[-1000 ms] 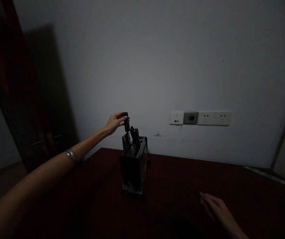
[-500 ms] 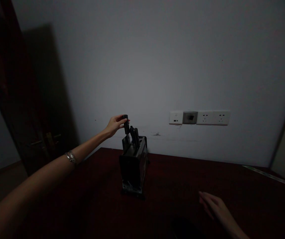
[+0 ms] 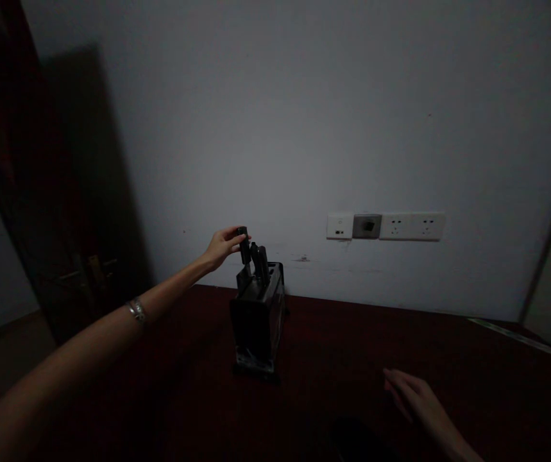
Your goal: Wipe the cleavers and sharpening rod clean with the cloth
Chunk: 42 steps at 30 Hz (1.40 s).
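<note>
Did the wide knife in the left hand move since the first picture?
Yes. The wide-bladed knife in the left hand has moved down: less blade shows above the knife block.

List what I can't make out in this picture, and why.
In the head view:
Lower blade of the knife in the left hand: hidden inside the knife block.
Blades of the two other knives: hidden by the block.
Palm of the right hand: hidden behind its own back.
Dark shape: too dark to identify, at the bottom edge.
</note>
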Motion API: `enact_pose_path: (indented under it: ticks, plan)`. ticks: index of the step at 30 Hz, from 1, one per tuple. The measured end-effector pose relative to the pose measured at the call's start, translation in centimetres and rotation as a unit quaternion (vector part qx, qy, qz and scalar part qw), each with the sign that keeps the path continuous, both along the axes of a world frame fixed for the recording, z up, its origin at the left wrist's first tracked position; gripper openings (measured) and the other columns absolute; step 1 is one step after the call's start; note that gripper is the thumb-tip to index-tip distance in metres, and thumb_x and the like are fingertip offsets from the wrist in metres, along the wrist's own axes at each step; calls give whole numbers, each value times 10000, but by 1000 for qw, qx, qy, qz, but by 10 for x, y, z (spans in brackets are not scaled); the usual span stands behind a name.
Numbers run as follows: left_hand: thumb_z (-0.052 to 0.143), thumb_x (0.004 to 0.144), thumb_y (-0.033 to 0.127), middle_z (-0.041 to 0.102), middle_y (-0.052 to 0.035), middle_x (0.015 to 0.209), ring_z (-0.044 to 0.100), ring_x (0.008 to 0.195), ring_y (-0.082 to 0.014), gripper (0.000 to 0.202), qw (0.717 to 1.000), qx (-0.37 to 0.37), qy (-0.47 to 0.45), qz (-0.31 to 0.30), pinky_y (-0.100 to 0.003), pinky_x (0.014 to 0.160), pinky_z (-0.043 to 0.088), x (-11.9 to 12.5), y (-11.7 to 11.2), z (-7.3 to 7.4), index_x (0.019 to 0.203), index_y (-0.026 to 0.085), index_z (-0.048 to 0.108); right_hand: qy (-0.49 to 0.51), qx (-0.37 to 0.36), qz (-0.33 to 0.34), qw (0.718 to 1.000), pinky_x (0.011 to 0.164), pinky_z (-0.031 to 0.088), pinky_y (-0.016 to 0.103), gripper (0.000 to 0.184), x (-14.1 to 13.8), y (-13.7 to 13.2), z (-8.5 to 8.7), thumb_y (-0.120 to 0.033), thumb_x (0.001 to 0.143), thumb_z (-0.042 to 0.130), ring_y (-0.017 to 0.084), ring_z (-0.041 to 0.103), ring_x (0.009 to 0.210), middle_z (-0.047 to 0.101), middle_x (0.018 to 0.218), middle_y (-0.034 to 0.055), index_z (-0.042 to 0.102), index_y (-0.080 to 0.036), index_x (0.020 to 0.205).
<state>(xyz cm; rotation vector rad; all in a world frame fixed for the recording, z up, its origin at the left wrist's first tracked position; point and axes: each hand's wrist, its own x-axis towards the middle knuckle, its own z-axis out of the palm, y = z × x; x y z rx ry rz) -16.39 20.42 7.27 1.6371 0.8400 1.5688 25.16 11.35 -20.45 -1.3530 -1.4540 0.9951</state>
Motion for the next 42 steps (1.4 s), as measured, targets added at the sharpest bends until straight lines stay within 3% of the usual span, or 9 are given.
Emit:
enact_pose_path:
  ticks: [19, 42]
  plan:
    - [690, 652, 226, 668, -77, 887, 611, 889, -209, 357, 1000, -16, -6, 17, -383, 821, 477, 3, -4, -19, 990, 131, 622, 2, 3, 6, 1000, 429, 278, 242, 493, -7, -8, 14, -636, 726, 426, 102, 350, 377, 380, 391, -57, 522, -181, 561]
    - [694, 643, 239, 655, -61, 927, 589, 899, -188, 400, 999, -11, -12, 32, -373, 831, 460, 6, -8, -31, 1022, 136, 618, 7, -2, -8, 1000, 409, 264, 234, 488, -7, -9, 15, -642, 691, 466, 100, 350, 379, 388, 403, -53, 521, -179, 548]
